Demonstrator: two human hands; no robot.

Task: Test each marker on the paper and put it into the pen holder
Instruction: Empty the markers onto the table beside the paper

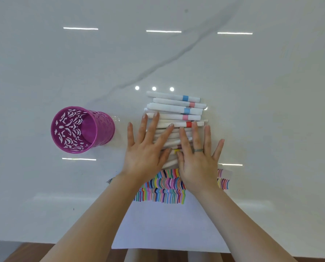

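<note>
Paper (169, 224): one sheet, nearest, three rows of coloured test strokes.
Left hand (144, 152): flat, fingers spread, pressing on the markers, grasping none.
Right hand (197, 159): flat likewise, one ring.
Markers (174, 114): one pile beyond the paper; five coloured bands show, others hidden.
Pen holder (82, 129): one, magenta, left, empty.

Both hands, left (146, 148) and right (197, 157), lie flat, fingers spread.

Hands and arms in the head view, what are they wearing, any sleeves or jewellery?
Both forearms are bare, with no sleeves in view. The right hand wears a thin silver-grey ring on one finger. The left hand shows no ring or watch.
</note>
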